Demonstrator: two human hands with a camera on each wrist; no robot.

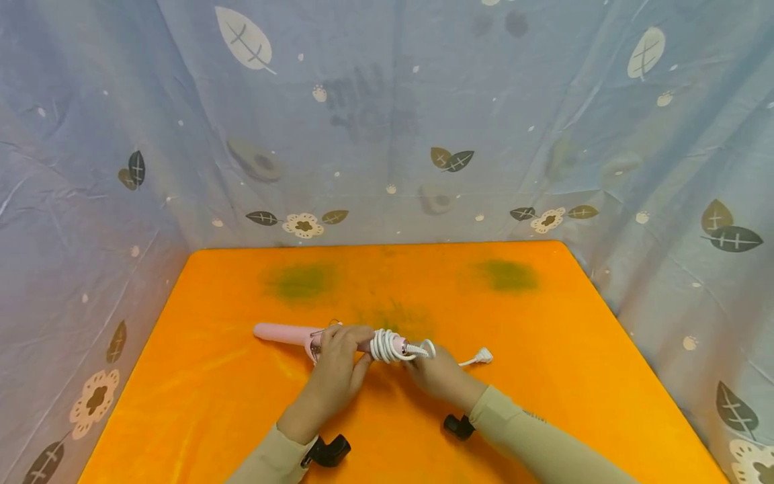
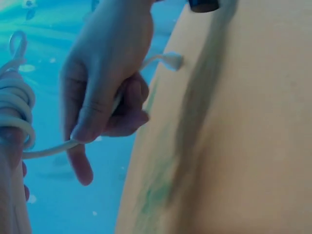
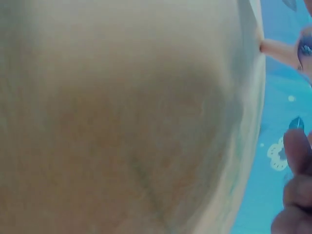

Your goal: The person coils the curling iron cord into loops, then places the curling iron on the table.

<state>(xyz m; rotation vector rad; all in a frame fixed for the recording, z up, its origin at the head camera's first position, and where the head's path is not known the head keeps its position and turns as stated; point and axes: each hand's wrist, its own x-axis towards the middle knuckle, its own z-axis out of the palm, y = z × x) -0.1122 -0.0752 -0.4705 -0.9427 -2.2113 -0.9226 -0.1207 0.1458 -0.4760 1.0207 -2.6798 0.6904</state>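
Note:
A pink curling iron point(image 1: 283, 333) is held slantwise above the orange table in the head view, its barrel pointing left. My left hand point(image 1: 340, 363) grips it around the handle, near the clamp. White cord point(image 1: 384, 345) is wound in several loops about the handle's right end. With thumb and fingers, my right hand point(image 1: 444, 378) pinches the cord just beside those loops; the left wrist view shows a stretch of cord point(image 2: 48, 153) running into this grip. Past the right hand, the cord's free end carries a white plug point(image 1: 482, 355). In the right wrist view, only part of the barrel point(image 3: 280, 51) and some fingers point(image 3: 298, 151) show.
The orange table point(image 1: 199, 376) bears green smudges toward its far side. A grey-blue curtain point(image 1: 387, 121) printed with leaves and flowers hangs along the back and both sides. Black camera mounts point(image 1: 331, 450) sit at both wrists.

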